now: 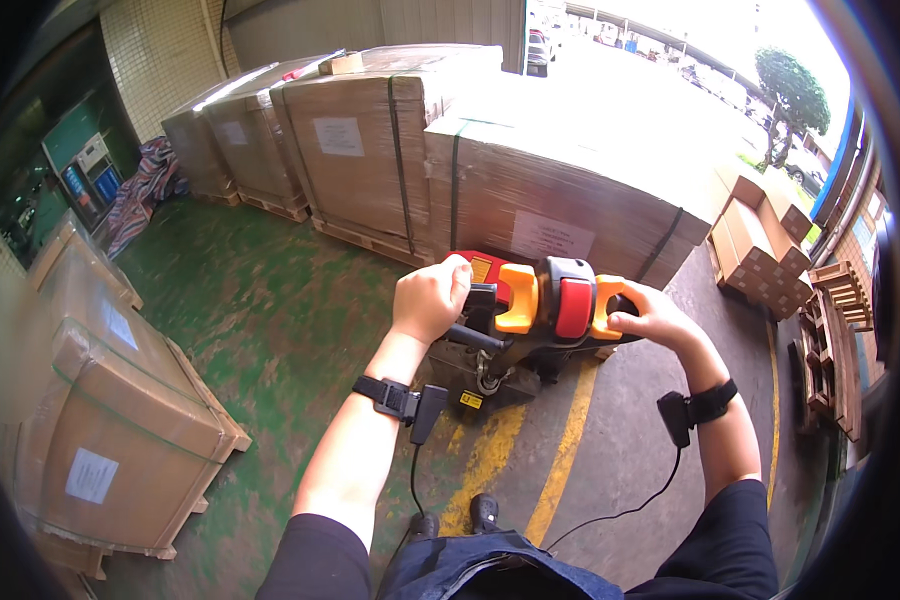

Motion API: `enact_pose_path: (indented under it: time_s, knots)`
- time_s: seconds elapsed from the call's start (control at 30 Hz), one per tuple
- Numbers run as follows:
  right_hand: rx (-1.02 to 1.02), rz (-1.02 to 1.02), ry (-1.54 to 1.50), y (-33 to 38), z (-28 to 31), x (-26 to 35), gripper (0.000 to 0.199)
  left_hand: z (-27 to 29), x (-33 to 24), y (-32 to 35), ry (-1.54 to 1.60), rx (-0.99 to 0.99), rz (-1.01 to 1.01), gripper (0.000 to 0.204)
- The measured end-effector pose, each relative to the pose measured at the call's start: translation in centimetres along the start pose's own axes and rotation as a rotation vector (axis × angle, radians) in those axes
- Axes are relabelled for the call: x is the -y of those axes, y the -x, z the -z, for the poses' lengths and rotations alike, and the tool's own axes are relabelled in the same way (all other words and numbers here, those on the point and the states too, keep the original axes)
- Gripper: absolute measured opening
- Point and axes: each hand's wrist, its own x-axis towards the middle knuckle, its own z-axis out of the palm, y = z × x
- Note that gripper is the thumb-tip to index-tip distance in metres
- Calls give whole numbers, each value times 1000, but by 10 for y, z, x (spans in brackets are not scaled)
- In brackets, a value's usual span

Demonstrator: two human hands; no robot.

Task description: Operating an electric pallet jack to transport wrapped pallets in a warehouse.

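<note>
My left hand (pixel 430 297) is closed around the left grip of a pallet truck's control handle (pixel 540 297), a black head with orange and red buttons. My right hand (pixel 654 317) grips the handle's right side, thumb resting near an orange control. Both wrists wear black straps with cables hanging down. The handle's shaft drops to the truck's base (pixel 480 375) just ahead of my feet. Right behind the handle stands a large wrapped cardboard load (pixel 550 190) on a wooden pallet.
More wrapped cartons on pallets stand at the back left (pixel 230 130) and along the left wall (pixel 120 420). Stacked boxes (pixel 765 250) and wooden pallets (pixel 835 340) line the right side. Yellow floor lines (pixel 560 460) run beneath me on green and grey floor.
</note>
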Motion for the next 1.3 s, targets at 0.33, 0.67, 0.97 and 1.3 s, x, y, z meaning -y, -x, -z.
enact_pose_path:
  time_s: [0.33,0.67,0.97,1.3]
  knots:
    - [-142,-90,251,40,-40,41,61,31,-2,26,23,30,19,27]
    - [-263,-152,115,106,-92,98,39,81,-4,75,68,47,-31,27]
    - [-368,-115,226,178,-126,115,38,115,-47,143,76,38,-26,27]
    - [-474,-174,-62,203,-137,90,51,135,-57,161,117,-76,-62,28]
